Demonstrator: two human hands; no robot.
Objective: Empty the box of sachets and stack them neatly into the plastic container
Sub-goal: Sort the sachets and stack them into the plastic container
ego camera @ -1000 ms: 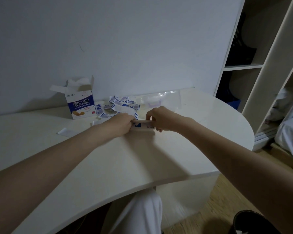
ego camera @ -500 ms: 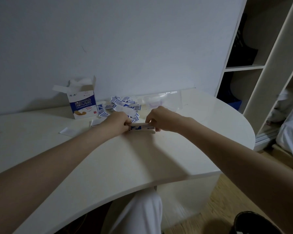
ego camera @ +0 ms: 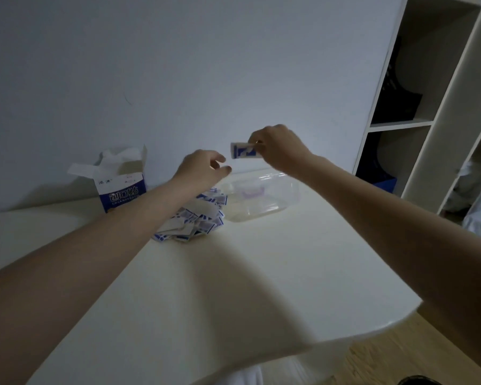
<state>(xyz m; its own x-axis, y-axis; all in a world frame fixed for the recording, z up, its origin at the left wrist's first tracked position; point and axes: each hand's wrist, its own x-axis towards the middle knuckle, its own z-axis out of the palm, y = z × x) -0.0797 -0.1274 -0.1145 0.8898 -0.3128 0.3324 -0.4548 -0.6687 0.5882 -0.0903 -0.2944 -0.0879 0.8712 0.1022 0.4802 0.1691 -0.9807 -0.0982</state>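
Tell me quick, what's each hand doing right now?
Left hand: open, loosely curled, holding nothing.
Right hand: pinching a stack of sachets above the container.

White table (ego camera: 261, 273) with a rounded right edge, back edge against the wall. Along the back edge, left to right: opened blue-and-white box (ego camera: 121, 187) standing upright, flaps up; loose heap of blue-and-white sachets (ego camera: 197, 218) just right of it, toward the table's middle; clear plastic container (ego camera: 257, 197) lying flat, its left side touching the heap. Near half of the tabletop is in shadow.
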